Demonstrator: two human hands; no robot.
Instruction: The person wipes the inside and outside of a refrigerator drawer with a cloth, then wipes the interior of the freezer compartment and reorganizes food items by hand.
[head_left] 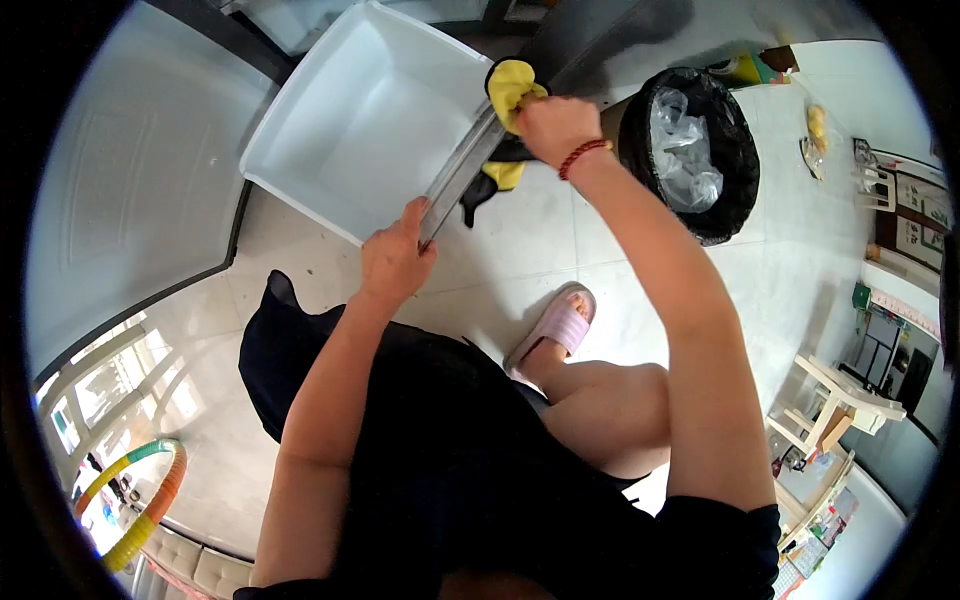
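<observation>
Left hand (396, 262) gripped one corner of the drawer (350, 115); right hand (560, 130) clenched a soft-looking cloth (512, 84) by another. The stiff rim (300, 206) seemed the surest hold

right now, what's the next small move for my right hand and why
I'd probably slide the yellow-and-black cloth along the clear strip toward your left hand. Your right hand has the cloth bunched at the far end, the left sits at the near end, and the stretch of strip between them looks unobstructed.
</observation>
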